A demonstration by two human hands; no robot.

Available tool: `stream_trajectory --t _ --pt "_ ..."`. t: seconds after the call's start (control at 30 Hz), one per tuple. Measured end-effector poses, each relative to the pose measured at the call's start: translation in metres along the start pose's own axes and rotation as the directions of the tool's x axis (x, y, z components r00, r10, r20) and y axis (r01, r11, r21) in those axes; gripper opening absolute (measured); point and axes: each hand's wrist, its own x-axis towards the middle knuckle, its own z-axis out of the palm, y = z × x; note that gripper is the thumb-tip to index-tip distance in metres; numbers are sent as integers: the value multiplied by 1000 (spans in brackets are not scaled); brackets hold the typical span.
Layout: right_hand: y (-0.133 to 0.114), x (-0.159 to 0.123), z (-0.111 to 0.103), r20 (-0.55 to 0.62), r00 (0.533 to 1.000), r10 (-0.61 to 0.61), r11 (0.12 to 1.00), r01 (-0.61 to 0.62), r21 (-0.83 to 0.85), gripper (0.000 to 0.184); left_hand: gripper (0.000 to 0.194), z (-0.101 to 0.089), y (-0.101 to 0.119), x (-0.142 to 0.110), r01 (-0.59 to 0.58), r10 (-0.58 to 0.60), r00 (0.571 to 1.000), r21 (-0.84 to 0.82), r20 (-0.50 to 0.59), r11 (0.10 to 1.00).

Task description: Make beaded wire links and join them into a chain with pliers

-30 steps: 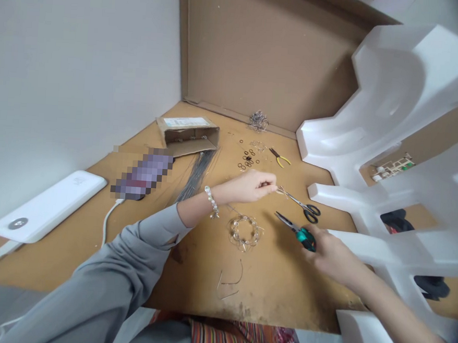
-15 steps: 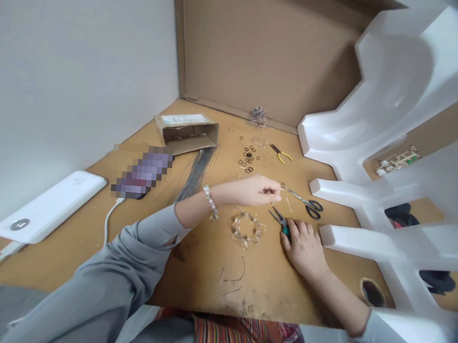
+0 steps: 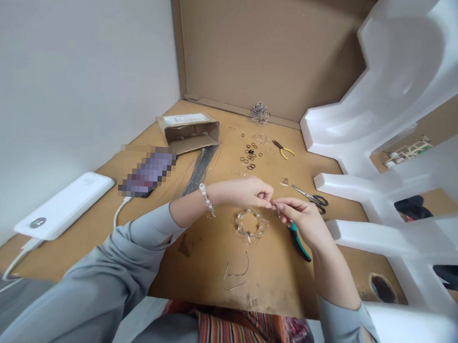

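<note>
Protruding from the pinched fingers of the right hand (image 3: 302, 218), a thin wire (image 3: 278, 211) is held near the beaded wire ring (image 3: 239, 224), the left hand (image 3: 253, 191) being curled narrowly, any contents indiscernible.

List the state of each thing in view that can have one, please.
Left hand: fingers curled shut
Right hand: fingers pinching thin wire
Green-handled pliers: lying, jaws hidden
Yellow-handled pliers: handles spread
Scissors: blades look nearly closed
Cardboard box: open
Power bank: cable plugged in
Phone: cable plugged in, screen pixelated
Beaded wire ring: lying flat
</note>
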Motion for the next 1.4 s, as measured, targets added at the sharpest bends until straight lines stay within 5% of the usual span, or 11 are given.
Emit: stream_trajectory --t 0.47,0.73,0.9,1.17,1.4 --pt "29 14 9 158 987 29 983 -57 177 28 17 29 -9 4 106 -74 988 243 -137 964" --pt "34 16 8 -56 996 76 976 -63 210 28 23 36 -3 -18 336 -280 926 216 -251 917" --pt "38 16 14 -10 999 32 984 -29 176 26 9 49 -7 -26 404 -356 913 326 -197 855" --pt "33 10 21 162 985 65 991 -84 109 25 17 50 -30 -13 301 -302 950 -27 -76 953" --pt "38 14 25 146 985 86 981 -110 157 27 10 62 -35 -9 241 -260 961 -171 -97 955"
